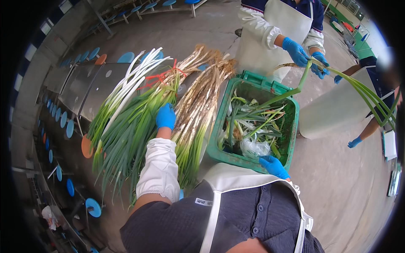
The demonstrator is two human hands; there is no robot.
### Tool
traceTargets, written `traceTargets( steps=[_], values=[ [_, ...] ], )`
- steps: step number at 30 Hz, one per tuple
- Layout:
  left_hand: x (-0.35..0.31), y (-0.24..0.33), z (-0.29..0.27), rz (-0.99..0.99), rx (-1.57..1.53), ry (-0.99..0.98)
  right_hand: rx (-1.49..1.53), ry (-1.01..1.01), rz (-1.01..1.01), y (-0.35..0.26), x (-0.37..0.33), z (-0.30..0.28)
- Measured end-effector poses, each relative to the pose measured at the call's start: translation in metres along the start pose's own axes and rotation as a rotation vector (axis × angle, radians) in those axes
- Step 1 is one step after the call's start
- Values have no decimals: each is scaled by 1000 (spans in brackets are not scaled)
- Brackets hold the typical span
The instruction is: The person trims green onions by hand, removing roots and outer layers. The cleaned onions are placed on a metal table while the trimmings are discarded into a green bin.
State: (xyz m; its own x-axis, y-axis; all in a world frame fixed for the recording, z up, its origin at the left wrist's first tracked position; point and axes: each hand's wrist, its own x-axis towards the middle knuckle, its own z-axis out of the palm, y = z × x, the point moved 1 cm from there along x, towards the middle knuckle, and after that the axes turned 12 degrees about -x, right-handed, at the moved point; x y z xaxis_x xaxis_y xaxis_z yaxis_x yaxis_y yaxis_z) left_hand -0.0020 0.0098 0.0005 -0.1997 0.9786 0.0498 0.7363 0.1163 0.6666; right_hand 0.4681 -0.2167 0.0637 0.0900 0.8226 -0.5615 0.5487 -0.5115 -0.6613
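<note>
My left hand (166,117), in a blue glove, is closed at the green leaves of the long green onions (139,114), its fingers curled into them. Peeled white stalks (133,82) lie to the left of it. To its right, unpeeled green onions (200,99) with brown skins and roots are piled up. A red tie (162,77) runs by the root ends of a bunch. My right hand (274,166), also gloved, is over the near rim of the green bin (219,122) with its fingers stretched out beside a clear plastic bag (255,148). Onion trimmings (253,122) lie inside the bin.
Across the bin, a co-worker's blue-gloved hands (306,57) hold a green onion (358,82). Another person in a white apron (337,109) stands at the right. Metal tables (90,84) with round blue stools (70,128) line the left side.
</note>
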Motion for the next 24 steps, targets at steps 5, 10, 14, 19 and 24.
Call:
traceTargets(
  steps=[5, 10, 14, 19, 24],
  values=[
    [58, -61, 6, -72, 90, -279, 22, 24, -2, -3, -5, 16],
    [51, -81, 1, -42, -319, -280, 64, 41, 58, 13, -22, 25],
    [58, -16, -12, -22, 38, 35, -11, 50, 91, 6, -24, 24],
    [64, 54, 12, 245, -90, 170, -40, 45, 19, 21, -22, 15],
    [105, 7, 60, 38, -260, -53, -103, 54, 46, 27, -30, 5]
  ],
)
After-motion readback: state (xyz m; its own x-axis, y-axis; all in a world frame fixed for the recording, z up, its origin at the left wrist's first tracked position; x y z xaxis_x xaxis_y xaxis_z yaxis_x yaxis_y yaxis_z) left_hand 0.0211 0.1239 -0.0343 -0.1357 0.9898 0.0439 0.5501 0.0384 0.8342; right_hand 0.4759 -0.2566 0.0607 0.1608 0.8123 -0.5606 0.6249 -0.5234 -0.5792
